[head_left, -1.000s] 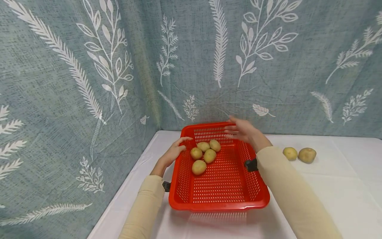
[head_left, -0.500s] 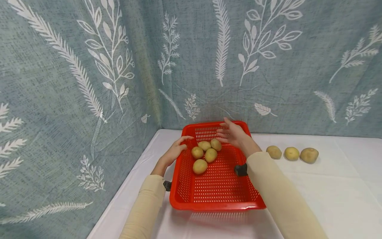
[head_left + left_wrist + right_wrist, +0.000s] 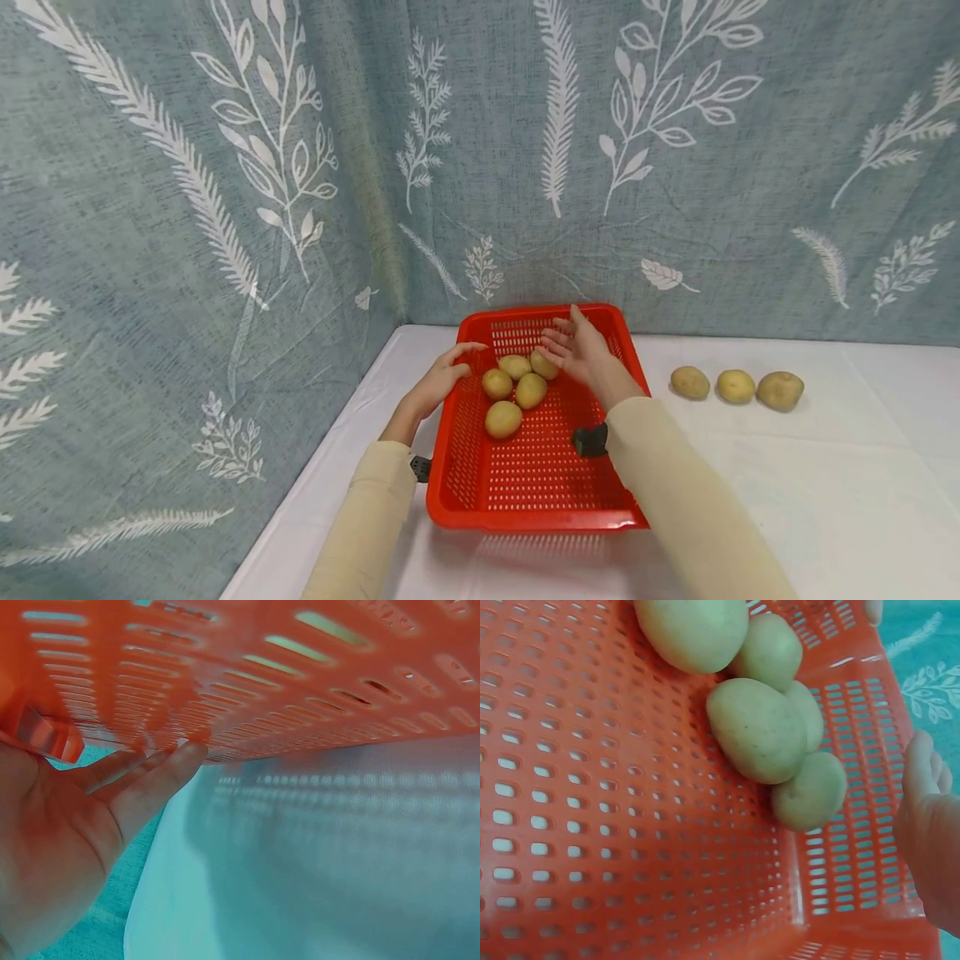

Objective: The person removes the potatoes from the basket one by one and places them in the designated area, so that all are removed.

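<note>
Several potatoes [image 3: 531, 390] lie in the left and far part of a red slotted plastic basket [image 3: 555, 518]. My left hand [image 3: 431, 387] holds the basket's left rim; in the left wrist view its fingers [image 3: 161, 780] reach along the outer wall. Over the basket's far part, beside the farthest potato [image 3: 810, 791], my right hand [image 3: 588, 354] hovers with its fingers spread and slightly bent, holding nothing. From the head it partly covers that potato, but in the right wrist view the hand [image 3: 937, 840] is apart from it.
On the white-covered table [image 3: 795, 492], a row of three potatoes [image 3: 736, 386] lies right of the basket. A grey-green curtain [image 3: 510, 167] with white leaf prints hangs behind the table and along its left side.
My right hand has moved left and slightly nearer over the basket, with its sleeve baring a third potato on the table. The left hand and the potatoes in the basket stay put.
</note>
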`<action>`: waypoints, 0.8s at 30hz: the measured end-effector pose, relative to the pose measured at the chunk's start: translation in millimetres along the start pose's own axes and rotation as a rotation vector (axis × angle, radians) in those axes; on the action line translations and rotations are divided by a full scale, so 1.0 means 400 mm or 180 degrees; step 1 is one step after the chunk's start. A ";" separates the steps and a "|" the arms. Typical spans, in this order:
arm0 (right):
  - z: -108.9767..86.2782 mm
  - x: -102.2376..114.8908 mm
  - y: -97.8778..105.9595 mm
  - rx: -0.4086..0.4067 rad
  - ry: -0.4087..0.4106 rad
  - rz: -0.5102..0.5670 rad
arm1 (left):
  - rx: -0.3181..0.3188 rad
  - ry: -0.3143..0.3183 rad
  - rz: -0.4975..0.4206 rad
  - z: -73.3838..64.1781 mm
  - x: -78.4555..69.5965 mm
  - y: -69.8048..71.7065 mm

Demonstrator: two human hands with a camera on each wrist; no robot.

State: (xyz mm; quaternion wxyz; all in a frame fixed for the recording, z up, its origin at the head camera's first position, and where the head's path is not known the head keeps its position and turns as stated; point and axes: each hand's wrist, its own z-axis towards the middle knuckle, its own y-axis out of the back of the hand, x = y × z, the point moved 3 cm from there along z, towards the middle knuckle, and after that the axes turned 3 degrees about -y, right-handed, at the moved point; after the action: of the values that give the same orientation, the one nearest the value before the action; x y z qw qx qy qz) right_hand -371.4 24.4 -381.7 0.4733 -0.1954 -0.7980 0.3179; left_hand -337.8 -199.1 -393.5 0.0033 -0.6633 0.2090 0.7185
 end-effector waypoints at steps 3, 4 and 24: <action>0.007 -0.005 0.007 -0.0060 0.0033 0.0044 | -0.0034 -0.0025 0.0071 0.009 0.021 0.002; 0.010 -0.007 0.010 -0.0077 0.0040 0.0036 | -0.0042 -0.0034 0.0105 0.010 0.024 0.002; 0.034 -0.021 0.061 -0.0804 0.0299 -0.0390 | -0.0054 -0.0085 0.0083 0.014 0.025 0.002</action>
State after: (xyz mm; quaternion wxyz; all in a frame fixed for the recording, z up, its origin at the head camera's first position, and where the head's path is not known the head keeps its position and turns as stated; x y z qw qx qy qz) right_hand -379.3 32.6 -408.6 0.5002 -0.2191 -0.8191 0.1760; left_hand -344.7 -200.9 -402.7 -0.0090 -0.6508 0.2115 0.7291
